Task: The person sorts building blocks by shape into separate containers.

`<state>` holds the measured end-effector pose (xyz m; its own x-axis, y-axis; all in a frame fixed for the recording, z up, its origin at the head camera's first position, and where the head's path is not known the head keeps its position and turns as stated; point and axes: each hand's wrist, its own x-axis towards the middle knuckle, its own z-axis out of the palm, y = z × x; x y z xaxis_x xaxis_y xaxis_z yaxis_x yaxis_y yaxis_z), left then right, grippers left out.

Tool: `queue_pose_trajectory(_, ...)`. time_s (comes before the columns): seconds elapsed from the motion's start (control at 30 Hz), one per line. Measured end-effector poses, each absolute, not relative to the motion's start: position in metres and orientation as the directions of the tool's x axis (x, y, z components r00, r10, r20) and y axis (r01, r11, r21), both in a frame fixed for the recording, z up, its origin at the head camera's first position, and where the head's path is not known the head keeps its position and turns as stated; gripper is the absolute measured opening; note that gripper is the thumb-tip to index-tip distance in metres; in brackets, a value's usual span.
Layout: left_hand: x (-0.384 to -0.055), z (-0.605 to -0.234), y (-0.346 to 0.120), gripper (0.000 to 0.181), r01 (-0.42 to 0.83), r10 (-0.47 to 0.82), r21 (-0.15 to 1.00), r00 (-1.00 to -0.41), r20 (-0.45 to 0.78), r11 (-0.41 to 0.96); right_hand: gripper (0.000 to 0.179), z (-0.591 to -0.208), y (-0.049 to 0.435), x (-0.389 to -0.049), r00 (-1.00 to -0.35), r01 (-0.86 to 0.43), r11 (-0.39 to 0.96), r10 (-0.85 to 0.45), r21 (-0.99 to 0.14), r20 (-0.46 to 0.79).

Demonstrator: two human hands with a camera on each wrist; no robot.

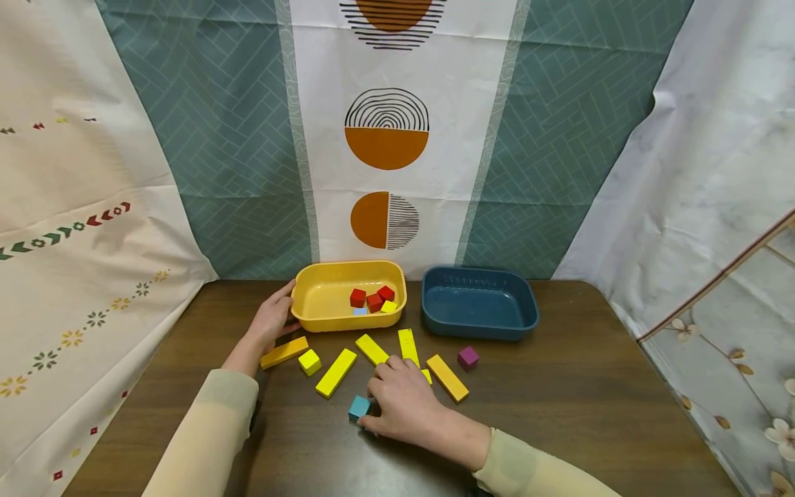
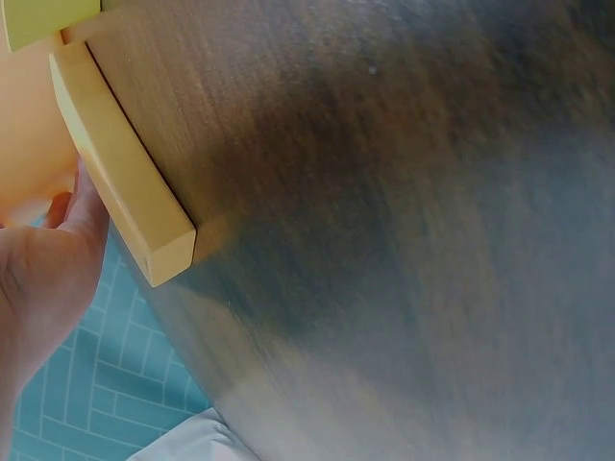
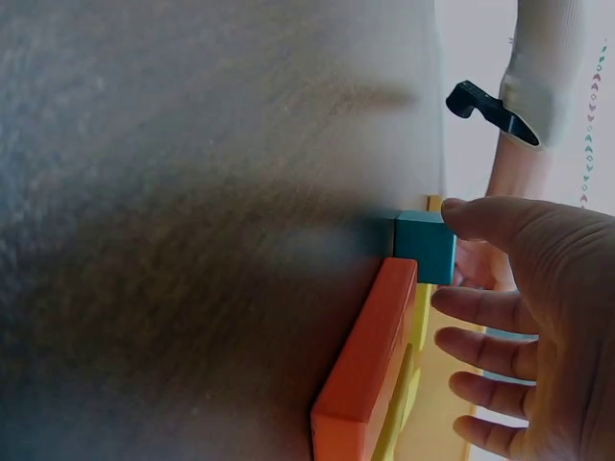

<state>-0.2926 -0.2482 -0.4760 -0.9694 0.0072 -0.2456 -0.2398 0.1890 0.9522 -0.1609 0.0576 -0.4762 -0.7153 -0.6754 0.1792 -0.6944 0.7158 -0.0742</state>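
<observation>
Spreads right hand (image 1: 402,402) loosely around a small, plain teal cube (image 1: 359,408), gripping nothing.
Rests left hand (image 1: 270,321) unclenched against a yellow tub (image 1: 338,324), with cube in front of yellow blocks (image 1: 337,373) on a glossy brown table (image 1: 559,386), before green-and-white cloth (image 1: 456,76).

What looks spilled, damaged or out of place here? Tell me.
Nothing stands out or looks spilled: the yellow tray and blue tray sit upright, and the loose blocks, though scattered at angles, show no visible damage.
</observation>
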Motion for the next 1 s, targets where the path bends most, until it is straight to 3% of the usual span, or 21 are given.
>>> queue_pose_trajectory(0.77, -0.292, -0.475, -0.247, 0.057, -0.237, 0.000, 0.953, -0.970, -0.242, 0.190, 0.033, -0.476, 0.055, -0.164, -0.706, -0.706, 0.700, -0.683, -0.106, 0.188)
queue_pose_trajectory(1.0, -0.292, -0.473, -0.247, 0.058, -0.251, -0.001, 0.949, -0.967, -0.255, 0.191, 0.032, -0.462, 0.061, -0.173, -0.738, -0.671, 0.729, -0.642, -0.131, 0.208)
